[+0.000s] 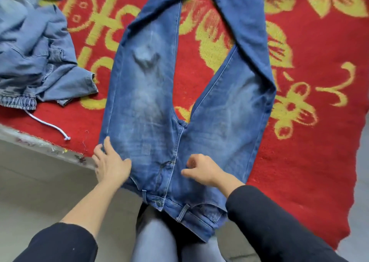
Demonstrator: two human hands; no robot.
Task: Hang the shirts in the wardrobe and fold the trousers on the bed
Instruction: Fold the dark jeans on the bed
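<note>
A pair of blue jeans (151, 106) is lying front-up on the bed's red and yellow blanket (311, 122); the waistband (179, 208) is hanging over the near edge against the person's legs, and the two trouser legs are spreading apart toward the far side; the right-hand trouser leg (245, 86) is bending at a kink and angling back toward the middle.

The left hand (111, 162) is lying flat with its fingers spread, pressing on the jeans' left hip at the outer seam; it is gripping nothing. The right hand (201, 170) is resting on the denim just right of the fly, with fingers curled under and thumb pointing left; whether it is pinching cloth is not showing.

The denim is looking thick and fairly heavy, limp rather than stiff, and likely gripping the fuzzy blanket rather than sliding; a one-handed drag would probably be bunching it. For the lengthwise fold, the better holds are likely the right hip at the waistband and the outer seam lower on that leg, lifting and carrying it across while the flat hand is anchoring the other side.

Far left, a pile of paler denim clothes (34, 52) is sitting well apart from the jeans, its white drawstring (48, 125) trailing toward the bed edge.
</note>
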